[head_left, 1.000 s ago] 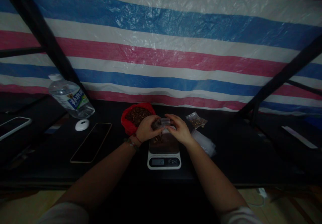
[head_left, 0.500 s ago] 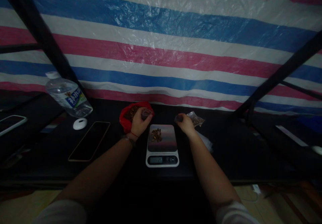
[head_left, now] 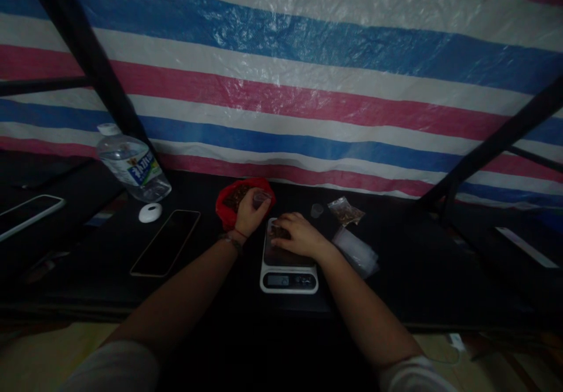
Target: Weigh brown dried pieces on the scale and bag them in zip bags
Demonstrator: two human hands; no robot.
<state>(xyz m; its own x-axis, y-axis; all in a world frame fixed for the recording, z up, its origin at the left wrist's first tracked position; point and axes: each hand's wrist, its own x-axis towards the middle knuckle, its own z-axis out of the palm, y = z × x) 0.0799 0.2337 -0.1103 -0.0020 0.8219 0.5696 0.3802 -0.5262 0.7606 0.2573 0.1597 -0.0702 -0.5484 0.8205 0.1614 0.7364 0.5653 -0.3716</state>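
My left hand (head_left: 250, 215) is closed round a small clear container (head_left: 262, 196) and holds it over the open red bag (head_left: 225, 207) of brown dried pieces. My right hand (head_left: 295, 236) rests on the plate of the white digital scale (head_left: 288, 279). Its fingers are curled down over the little heap of brown pieces lying there, hiding most of it. A small clear cap (head_left: 316, 210) sits on the black table just behind the right hand.
A small filled clear bag (head_left: 345, 211) and a stack of empty clear bags (head_left: 357, 252) lie right of the scale. To the left are a phone (head_left: 166, 242), a white round object (head_left: 150, 212), a water bottle (head_left: 134, 166) and a second phone (head_left: 29, 213). A striped tarp hangs behind.
My right hand has let go of the small cap on the table and come back onto the scale plate over the pieces. The left hand has stayed over the red bag.
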